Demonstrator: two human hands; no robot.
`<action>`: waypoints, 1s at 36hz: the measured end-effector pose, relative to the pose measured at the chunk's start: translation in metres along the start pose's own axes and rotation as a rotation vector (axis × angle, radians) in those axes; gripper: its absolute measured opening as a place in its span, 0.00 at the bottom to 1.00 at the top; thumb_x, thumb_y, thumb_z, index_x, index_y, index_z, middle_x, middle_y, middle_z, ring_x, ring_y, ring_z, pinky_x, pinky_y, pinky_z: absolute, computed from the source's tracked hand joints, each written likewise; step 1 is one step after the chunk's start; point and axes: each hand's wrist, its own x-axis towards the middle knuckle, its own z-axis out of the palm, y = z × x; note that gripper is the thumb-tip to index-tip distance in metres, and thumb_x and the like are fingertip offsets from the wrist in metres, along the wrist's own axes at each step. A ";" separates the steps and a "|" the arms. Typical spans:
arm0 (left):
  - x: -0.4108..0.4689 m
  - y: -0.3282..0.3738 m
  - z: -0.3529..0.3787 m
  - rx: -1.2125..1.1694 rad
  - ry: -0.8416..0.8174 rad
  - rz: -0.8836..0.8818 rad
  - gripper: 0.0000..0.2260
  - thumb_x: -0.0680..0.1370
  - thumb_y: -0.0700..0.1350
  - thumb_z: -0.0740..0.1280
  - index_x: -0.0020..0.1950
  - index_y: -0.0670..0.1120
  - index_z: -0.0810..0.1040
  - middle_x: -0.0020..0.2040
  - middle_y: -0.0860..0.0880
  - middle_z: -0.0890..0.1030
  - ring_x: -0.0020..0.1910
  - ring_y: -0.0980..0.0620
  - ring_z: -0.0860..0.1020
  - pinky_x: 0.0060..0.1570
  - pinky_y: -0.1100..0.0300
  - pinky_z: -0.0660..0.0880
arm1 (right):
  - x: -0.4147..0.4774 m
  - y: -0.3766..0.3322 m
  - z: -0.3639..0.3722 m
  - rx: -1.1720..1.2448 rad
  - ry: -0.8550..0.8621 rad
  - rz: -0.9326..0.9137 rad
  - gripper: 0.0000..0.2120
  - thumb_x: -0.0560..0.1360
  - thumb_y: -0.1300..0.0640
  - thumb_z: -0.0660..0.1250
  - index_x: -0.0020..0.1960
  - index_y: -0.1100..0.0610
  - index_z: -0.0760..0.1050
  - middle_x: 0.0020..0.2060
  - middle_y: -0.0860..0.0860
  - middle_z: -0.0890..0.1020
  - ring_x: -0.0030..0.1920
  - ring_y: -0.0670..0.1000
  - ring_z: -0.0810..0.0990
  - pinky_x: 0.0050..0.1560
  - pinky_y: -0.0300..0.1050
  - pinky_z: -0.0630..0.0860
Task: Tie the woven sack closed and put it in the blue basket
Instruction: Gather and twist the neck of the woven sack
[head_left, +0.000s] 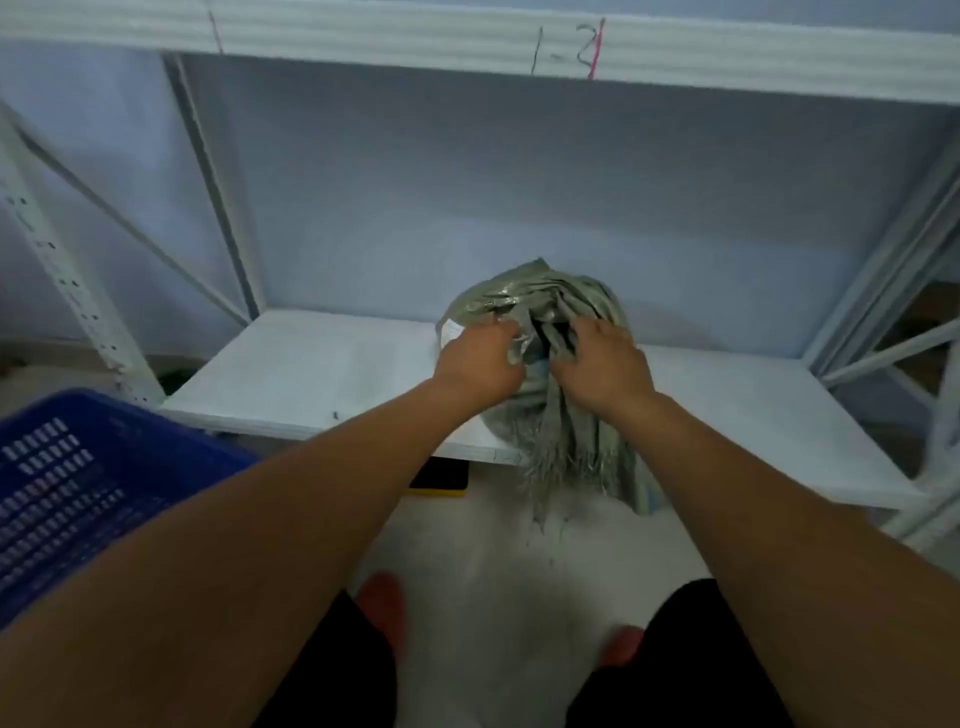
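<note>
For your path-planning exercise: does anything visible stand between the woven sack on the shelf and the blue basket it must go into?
Nothing visible does. Both hands, left hand and right hand, grip the woven sack on the white shelf; the blue basket sits lower left with its top open, beyond the shelf's bare stretch.

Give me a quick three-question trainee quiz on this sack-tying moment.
1. True or false: the grey-green woven plastic sack already lies inside the blue perforated plastic basket.
2. Which hands grip the sack's gathered mouth? A) left only B) right only C) both
3. Fill in: the sack's frayed end hangs over the front edge of the white ____.

Key:
1. False; it sits on the shelf.
2. C; left hand and right hand.
3. Shelf.
</note>
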 end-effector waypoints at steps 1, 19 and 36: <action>0.008 -0.002 0.009 -0.028 -0.013 -0.025 0.16 0.75 0.45 0.68 0.63 0.48 0.78 0.60 0.45 0.81 0.58 0.43 0.79 0.51 0.53 0.78 | 0.008 0.003 0.008 0.024 0.037 0.026 0.30 0.77 0.44 0.64 0.75 0.55 0.66 0.72 0.58 0.70 0.71 0.61 0.68 0.67 0.56 0.70; 0.114 -0.039 0.107 0.204 0.045 0.168 0.35 0.71 0.42 0.72 0.77 0.49 0.66 0.76 0.40 0.65 0.76 0.39 0.63 0.71 0.39 0.64 | 0.103 0.066 0.074 0.126 0.108 0.276 0.53 0.71 0.33 0.68 0.82 0.51 0.40 0.81 0.60 0.50 0.81 0.59 0.46 0.78 0.62 0.45; 0.123 -0.030 0.122 0.346 0.021 0.185 0.40 0.76 0.40 0.69 0.83 0.51 0.52 0.83 0.42 0.51 0.82 0.41 0.45 0.78 0.37 0.43 | 0.113 0.062 0.090 0.454 -0.092 0.451 0.55 0.65 0.52 0.74 0.81 0.47 0.43 0.70 0.55 0.73 0.69 0.58 0.72 0.71 0.59 0.69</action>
